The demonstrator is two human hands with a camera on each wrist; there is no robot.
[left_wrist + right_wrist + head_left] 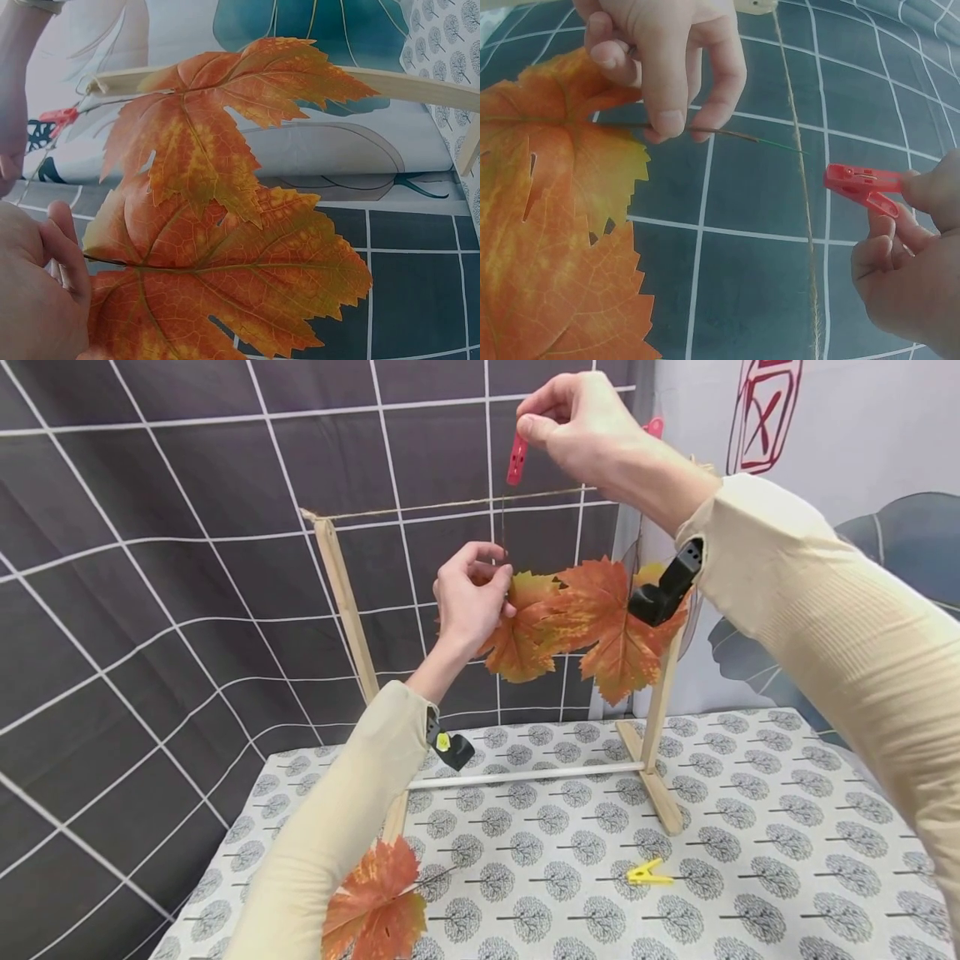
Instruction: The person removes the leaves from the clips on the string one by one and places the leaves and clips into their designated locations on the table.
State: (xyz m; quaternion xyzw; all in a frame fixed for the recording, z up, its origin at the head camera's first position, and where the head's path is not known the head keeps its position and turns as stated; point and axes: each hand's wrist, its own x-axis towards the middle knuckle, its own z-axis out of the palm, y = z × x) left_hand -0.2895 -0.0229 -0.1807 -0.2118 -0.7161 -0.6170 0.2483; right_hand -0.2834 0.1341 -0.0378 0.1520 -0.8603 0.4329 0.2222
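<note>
My left hand (471, 597) pinches the thin stem of an orange maple leaf (523, 635); the stem's green tip reaches the twine (799, 150) in the right wrist view. Above the line, my right hand (581, 427) holds a red clothespin (862, 184) by its handle end, its nose pointing toward the twine but apart from it. Beside the held leaf, a second maple leaf (618, 627) hangs from the line; another red clothespin (58, 116) sits on the twine there in the left wrist view.
A wooden frame (347, 610) carries the twine, with a white rod (532, 775) low across it. On the patterned tablecloth (570, 910) lie a yellow clothespin (649, 872) and another maple leaf (378, 906). A dark gridded cloth (187, 610) hangs behind.
</note>
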